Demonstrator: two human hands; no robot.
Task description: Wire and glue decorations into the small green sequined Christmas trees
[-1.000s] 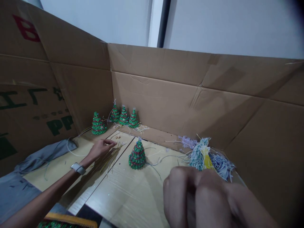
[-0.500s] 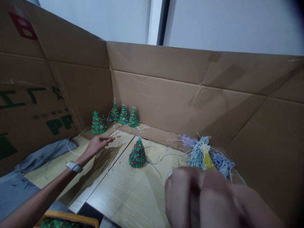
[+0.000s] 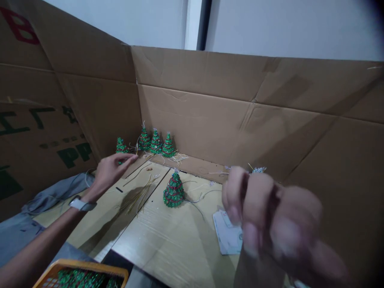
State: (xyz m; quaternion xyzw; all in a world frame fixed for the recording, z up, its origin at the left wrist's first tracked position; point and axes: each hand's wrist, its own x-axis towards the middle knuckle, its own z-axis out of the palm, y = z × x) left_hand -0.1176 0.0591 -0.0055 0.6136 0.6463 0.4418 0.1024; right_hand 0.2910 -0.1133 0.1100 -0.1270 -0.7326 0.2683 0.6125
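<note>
My left hand (image 3: pixel 112 172), with a watch on the wrist, is raised above the table's left part. Thumb and fingers meet in a pinch; a thin pale strand shows at the tips, but I cannot tell if it is held. Just behind is a green beaded Christmas tree (image 3: pixel 121 145), partly covered by the hand. Close to the camera, my right hand (image 3: pixel 267 212) is curled and slightly blurred, and what lies inside is hidden. Between the hands stands another beaded tree (image 3: pixel 174 191) with red garlands and wires trailing from its base. Below the left hand lies a bundle of gold wires (image 3: pixel 142 194).
Several beaded trees (image 3: pixel 155 142) stand in the back corner against cardboard walls (image 3: pixel 192 120). A white printed card (image 3: pixel 226 236) lies beside the right hand. Pale wire bundles (image 3: pixel 258 170) are mostly hidden behind it. An orange basket (image 3: pixel 81 266) of green beadwork is at front left.
My left hand has moved left and up from the small pale bits on the table. My right hand has risen and turned, uncovering the white card and covering most of the wire bundles.
</note>
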